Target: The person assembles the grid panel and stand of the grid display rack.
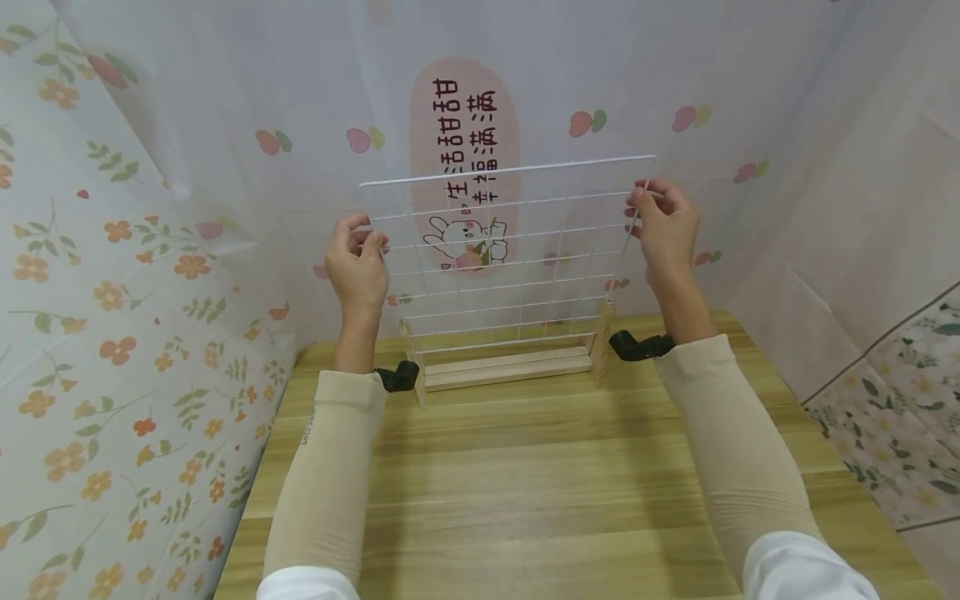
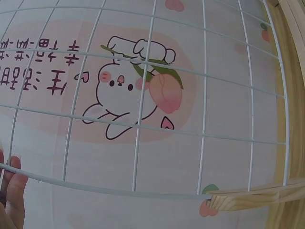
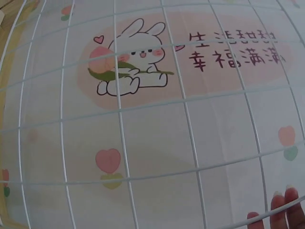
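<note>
A white wire grid panel (image 1: pixel 510 170) stands upright, leaning slightly back, its lower part between the two wooden end posts of a small wooden stand (image 1: pixel 510 368). My left hand (image 1: pixel 357 260) pinches the panel's left side wire above the left post. On the other side, my right hand (image 1: pixel 666 225) pinches the right side wire, close to the top corner. In the left wrist view, the side wire meets the tip of a wooden post (image 2: pixel 257 196). Fingertips (image 3: pixel 278 212) of the right hand show behind the wire in the right wrist view. Whether the panel sits fully in the posts is unclear.
The stand rests near the back of a wood-grain table (image 1: pixel 510 483). Behind it hangs a pale cloth (image 1: pixel 300 75) printed with a rabbit, writing and peaches. A flower-patterned sheet (image 1: pixel 135 375) borders the left side. Black wrist mounts (image 1: pixel 637 346) sit beside both wrists.
</note>
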Available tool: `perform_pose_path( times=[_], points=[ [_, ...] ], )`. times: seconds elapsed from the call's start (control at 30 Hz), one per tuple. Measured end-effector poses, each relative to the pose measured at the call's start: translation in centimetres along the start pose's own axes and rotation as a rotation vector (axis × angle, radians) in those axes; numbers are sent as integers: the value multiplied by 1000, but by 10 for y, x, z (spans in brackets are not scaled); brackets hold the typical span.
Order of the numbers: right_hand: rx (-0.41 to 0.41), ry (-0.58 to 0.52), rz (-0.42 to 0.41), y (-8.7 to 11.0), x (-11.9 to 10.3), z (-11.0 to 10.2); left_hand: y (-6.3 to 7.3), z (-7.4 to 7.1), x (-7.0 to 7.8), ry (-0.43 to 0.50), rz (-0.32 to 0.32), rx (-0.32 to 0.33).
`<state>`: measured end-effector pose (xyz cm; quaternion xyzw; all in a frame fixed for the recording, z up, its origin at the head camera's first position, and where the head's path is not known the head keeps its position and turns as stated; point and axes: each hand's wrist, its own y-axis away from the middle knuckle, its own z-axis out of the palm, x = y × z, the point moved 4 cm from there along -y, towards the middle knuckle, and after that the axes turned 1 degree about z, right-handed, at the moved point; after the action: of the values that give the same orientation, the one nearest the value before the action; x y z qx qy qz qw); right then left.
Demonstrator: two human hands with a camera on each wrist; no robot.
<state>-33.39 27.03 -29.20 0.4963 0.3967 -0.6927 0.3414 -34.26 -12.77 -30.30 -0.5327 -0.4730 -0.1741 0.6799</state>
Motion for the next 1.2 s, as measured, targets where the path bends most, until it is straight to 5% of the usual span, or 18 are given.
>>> perform_pose_path(
  times=[0.17,0.47,0.77,1.2],
  points=[
    [-22,-31,-12,-1,3,-1,4,0,0,19,-8,3],
    [-51,-37,-11,0,7,-5,16,-2,24,-29,-36,2],
    [-46,-28,20,-1,17,-6,7,2,-20,13,-64,-9],
    [-41,-3,63,1,31,-10,13,4,-33,-1,-121,-40]
  ],
)
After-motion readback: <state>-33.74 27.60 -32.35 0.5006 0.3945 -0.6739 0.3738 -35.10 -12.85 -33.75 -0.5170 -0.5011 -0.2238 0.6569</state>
